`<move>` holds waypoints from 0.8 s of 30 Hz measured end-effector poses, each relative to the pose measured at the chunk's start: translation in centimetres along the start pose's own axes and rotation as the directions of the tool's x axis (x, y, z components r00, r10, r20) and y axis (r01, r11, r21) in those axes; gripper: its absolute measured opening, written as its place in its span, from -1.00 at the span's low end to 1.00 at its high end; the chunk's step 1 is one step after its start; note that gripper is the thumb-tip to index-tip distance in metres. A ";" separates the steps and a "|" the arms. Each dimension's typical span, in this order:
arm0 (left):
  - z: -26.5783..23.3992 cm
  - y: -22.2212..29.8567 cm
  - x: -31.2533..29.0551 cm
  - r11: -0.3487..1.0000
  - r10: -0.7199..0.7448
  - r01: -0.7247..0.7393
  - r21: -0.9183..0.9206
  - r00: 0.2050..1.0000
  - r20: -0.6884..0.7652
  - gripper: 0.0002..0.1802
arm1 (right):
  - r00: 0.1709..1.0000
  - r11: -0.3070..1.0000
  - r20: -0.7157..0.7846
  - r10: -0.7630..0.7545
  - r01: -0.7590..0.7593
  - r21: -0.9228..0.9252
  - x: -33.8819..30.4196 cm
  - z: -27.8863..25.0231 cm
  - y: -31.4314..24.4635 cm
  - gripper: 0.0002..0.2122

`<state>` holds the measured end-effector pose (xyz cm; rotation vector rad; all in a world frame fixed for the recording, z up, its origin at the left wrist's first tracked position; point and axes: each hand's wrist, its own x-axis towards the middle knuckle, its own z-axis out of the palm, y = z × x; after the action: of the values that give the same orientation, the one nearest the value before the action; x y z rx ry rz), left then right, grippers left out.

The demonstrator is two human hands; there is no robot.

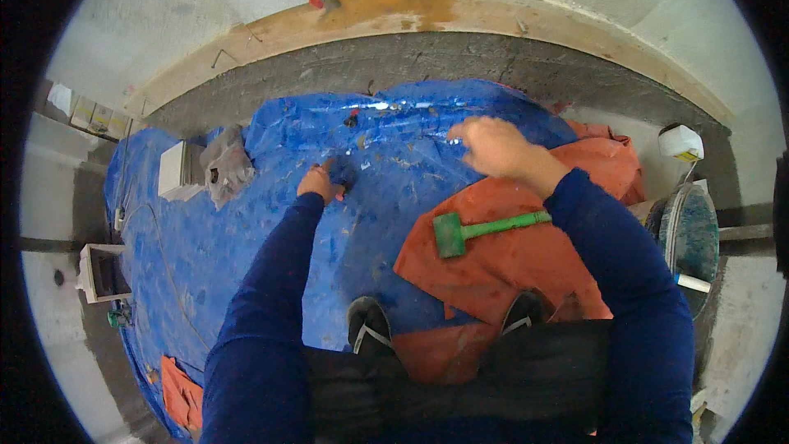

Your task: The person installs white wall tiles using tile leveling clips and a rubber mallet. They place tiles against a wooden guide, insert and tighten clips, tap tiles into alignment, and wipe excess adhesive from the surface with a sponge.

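My left hand (pixel 316 183) reaches low over the blue tarp (pixel 279 255), its fingers closed round a dark, roundish piece (pixel 342 171) with a bit of red at its lower edge. The fingers and shadow partly cover that piece, so its kind is unclear. Farther right, my right hand (pixel 496 148) hovers over the far part of the tarp with bent fingers. Small white specks show at its fingertips; what it pinches, if anything, I cannot make out. Between the hands and beyond them lies a small red-and-black piece (pixel 352 118).
A green mallet (pixel 450 235) rests on an orange tarp (pixel 493 288) by my feet. White tiles (pixel 174 171) and a plastic bag (pixel 227 166) sit left. At right stand a bucket (pixel 692 230) and white jug (pixel 681 142). A wooden board (pixel 394 12) lines the wall.
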<state>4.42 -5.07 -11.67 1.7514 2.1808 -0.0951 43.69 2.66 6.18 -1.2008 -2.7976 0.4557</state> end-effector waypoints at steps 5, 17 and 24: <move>2.8 2.7 -0.5 0.987 -0.011 0.009 -0.158 1.000 -0.008 -0.18 | 0.977 0.991 0.214 0.018 -0.045 0.123 -0.4 1.4 -3.0 -0.73; -14.0 20.5 0.0 -0.045 0.126 -0.321 -0.946 0.938 -0.324 -0.51 | 0.799 0.904 -0.536 0.273 -0.023 0.427 4.2 -2.1 -3.9 -0.75; -20.7 24.6 -2.1 -0.367 0.227 -0.202 -0.908 0.927 -0.298 -0.73 | 0.736 0.818 -0.610 0.294 0.136 0.559 4.0 -7.7 -2.5 -0.77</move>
<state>23.84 4.24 12.30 0.8238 0.7866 1.4500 40.49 5.76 14.05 -1.0532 -1.7893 0.6436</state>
